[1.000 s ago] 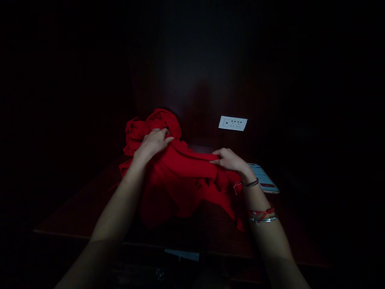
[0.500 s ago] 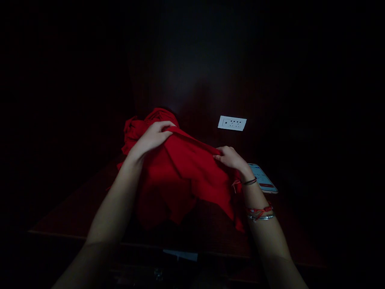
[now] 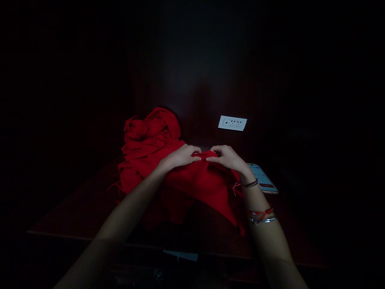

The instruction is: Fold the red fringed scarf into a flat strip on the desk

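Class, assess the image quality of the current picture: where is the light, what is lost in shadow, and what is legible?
Head view: dim overall, edges nearly black; the red cloth darkens into shadow below; the wall socket stands out palely; the smartphone screen glows, its text too small to read.

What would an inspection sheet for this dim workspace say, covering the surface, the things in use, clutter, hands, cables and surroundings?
Surface: dark table, front edge visible.
Things in use: red cloth, rumpled, bunched higher at the far left.
Clutter: phone, lit screen, lying by the right wrist.
Hands: left hand and right hand pinch the cloth, close together.
Cables: nothing seen.
Surroundings: white wall socket, nothing plugged in; pale item below the table edge, unclear.
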{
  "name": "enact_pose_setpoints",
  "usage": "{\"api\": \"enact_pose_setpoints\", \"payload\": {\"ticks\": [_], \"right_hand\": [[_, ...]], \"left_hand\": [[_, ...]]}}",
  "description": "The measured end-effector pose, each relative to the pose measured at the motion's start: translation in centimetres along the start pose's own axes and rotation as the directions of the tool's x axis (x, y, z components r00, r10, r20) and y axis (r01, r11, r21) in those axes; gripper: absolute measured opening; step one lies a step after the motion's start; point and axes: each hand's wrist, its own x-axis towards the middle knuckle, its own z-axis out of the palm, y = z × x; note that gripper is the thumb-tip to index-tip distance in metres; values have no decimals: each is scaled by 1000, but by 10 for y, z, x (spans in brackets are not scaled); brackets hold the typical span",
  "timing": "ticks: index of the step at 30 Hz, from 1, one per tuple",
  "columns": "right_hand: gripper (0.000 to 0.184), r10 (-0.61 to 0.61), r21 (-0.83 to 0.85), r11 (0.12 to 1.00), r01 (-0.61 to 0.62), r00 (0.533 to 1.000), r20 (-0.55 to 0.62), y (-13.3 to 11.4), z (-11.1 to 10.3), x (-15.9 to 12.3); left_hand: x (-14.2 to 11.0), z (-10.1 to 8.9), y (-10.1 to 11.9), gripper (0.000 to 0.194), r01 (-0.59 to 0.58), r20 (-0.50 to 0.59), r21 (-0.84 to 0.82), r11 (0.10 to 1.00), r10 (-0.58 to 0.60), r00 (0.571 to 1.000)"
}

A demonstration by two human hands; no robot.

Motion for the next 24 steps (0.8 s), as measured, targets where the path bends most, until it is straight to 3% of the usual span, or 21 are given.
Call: {"api": "enact_pose_setpoints", "payload": {"ticks": [5,9,12,19,24], "right_hand": [[29,-3,219,976,-11,998,62,8,-7,-5],[28,-31,348,938,6,997,66,10,-12,-6],[27,-41,369,929,35,999,9,4,-9,-4],[31,-87,316,944,92,996,-30,-18,11,1],[32,-22,283,959,16,1000,19,-7,0,-2]], "left_hand": [[-11,-24,-11,28,-49,-185,-132,990,24,982],[-25,-46,-22,30,40,-264,-154,987,-80,961],[-26,-45,-15,32,61,-256,-153,986,-99,962],[-15,-27,14,30,-75,-185,-72,995,60,981],[-26,-48,-8,32,121,-380,-32,992,-124,917]]}}
